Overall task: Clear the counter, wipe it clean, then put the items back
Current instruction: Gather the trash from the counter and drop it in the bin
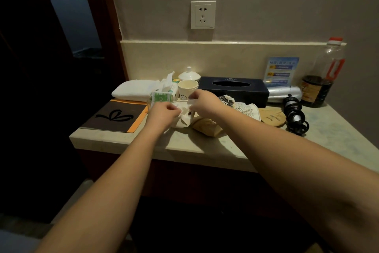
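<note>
Counter (194,146), pale stone, still fully loaded; clearing judged barely begun.

1. Left hand (164,112), centre: fingers curled, pinching the left edge of a white cloth pouch (184,116) with a printed face.
2. Right hand (202,102), at 1 o'clock from the left: fingertips pinch the pouch's upper right edge. The two-handed hold suits gathering the limp cloth so it lifts in one piece.
3. Paper cup (187,89), smiley print, upright just behind the pouch at 12 o'clock.
4. Tissue pack (167,88) and folded white towel (135,89), at 10 to 11 o'clock.
5. Brown folder (114,117) on an orange sheet, at 9 o'clock.
6. Lidded white ceramic cup (189,75), at the wall.
7. Dark tissue box (233,89), at 1 o'clock, parallel to the wall.
8. Printed pouch (242,108) and tan paper bag (207,126), right of the hands.
9. Coiled black cable (295,116), at 3 o'clock.
10. Soy sauce bottle (322,80), at 2 o'clock, upright in the corner.
11. Wall socket (203,14), nothing plugged in.
</note>
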{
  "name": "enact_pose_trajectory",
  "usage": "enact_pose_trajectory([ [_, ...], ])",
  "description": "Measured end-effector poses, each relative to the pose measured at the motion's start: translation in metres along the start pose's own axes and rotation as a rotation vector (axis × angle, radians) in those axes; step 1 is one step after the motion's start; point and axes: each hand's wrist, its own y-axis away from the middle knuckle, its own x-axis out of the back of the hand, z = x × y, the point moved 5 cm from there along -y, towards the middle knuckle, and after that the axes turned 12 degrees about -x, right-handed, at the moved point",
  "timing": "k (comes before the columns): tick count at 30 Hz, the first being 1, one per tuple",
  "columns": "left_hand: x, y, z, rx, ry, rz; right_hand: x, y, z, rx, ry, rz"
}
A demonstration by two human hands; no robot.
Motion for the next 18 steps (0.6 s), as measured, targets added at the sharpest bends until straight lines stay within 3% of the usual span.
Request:
enact_pose_trajectory([
  [3,0.014,0.008,0.003,-0.055,0.042,0.139,0.011,0.012,-0.002,0.043,-0.183,-0.014],
  [8,0.023,0.034,0.010,-0.084,0.364,0.238,0.026,0.034,-0.011,0.162,-0.346,-0.032],
  [11,0.029,0.047,0.008,-0.095,0.366,0.371,0.026,0.043,-0.019,0.210,-0.411,-0.070],
  [15,0.039,0.056,-0.006,-0.015,0.610,0.476,0.022,0.054,-0.033,0.292,-0.451,-0.114],
  [18,0.041,0.060,-0.012,0.112,0.835,0.441,0.016,0.056,-0.042,0.342,-0.443,-0.154],
])
